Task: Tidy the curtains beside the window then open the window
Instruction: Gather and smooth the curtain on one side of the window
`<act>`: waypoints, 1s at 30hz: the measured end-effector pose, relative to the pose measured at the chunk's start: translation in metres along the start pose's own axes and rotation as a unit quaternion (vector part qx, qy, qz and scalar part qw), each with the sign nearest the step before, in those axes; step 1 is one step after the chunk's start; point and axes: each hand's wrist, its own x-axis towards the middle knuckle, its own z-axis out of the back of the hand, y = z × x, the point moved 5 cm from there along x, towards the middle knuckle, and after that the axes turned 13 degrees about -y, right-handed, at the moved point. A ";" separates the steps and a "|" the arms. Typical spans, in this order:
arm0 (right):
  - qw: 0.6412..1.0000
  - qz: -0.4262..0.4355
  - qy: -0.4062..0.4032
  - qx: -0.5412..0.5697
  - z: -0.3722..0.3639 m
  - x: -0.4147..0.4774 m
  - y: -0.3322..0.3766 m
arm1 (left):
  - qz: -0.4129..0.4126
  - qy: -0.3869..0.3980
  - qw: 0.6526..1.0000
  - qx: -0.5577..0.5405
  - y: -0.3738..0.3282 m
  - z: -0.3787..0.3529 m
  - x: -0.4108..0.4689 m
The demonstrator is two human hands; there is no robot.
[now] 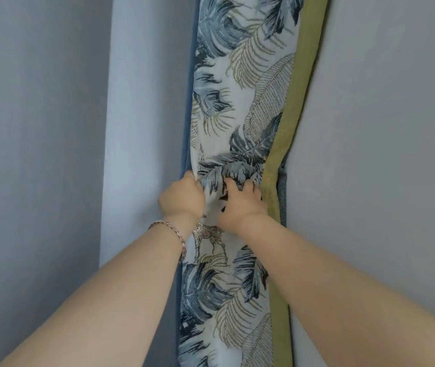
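Observation:
A gathered curtain (240, 102) with a blue and tan leaf print hangs down the middle of the view. It has an olive-green border (294, 107) on its right and a blue edge (188, 107) on its left. My left hand (182, 198) grips the curtain's left side at mid-height, fingers wrapped behind the fabric. My right hand (241, 205) presses its fingers into the bunched print just right of the left hand. A grey tieback or cord (282, 197) shows behind the green border. No window is in view.
A pale blue-grey curtain panel (142, 128) hangs to the left. A plain grey wall (383, 128) fills the right side, and a darker grey surface (39, 128) the far left. A bracelet (170, 229) sits on my left wrist.

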 end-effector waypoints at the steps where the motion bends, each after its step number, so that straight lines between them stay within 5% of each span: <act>1: 1.000 -0.008 0.002 0.003 0.010 -0.014 0.000 | 0.020 0.003 1.000 -0.014 -0.003 0.012 -0.010; 5: 1.000 -0.019 0.012 0.005 0.041 -0.066 0.002 | 0.105 0.005 0.989 -0.100 -0.005 0.053 -0.052; 11: 0.997 -0.074 0.017 -0.010 0.085 -0.111 -0.008 | 0.123 0.090 0.950 -0.272 -0.040 0.094 -0.067; 17: 0.996 -0.082 0.027 -0.036 0.142 -0.162 -0.003 | 0.097 0.183 0.948 -0.243 -0.055 0.151 -0.092; 22: 0.994 -0.062 0.072 -0.047 0.178 -0.185 0.003 | -0.006 0.093 0.996 -0.010 -0.069 0.203 -0.122; 26: 0.992 -0.073 0.074 -0.065 0.197 -0.216 -0.013 | -0.207 0.000 0.978 0.038 -0.115 0.237 -0.159; 28: 0.989 -0.083 0.093 -0.080 0.206 -0.237 -0.026 | -0.220 0.108 0.970 0.004 -0.133 0.236 -0.180; 30: 0.982 -0.104 0.117 -0.106 0.214 -0.261 -0.043 | -0.165 0.296 0.941 -0.013 -0.148 0.227 -0.209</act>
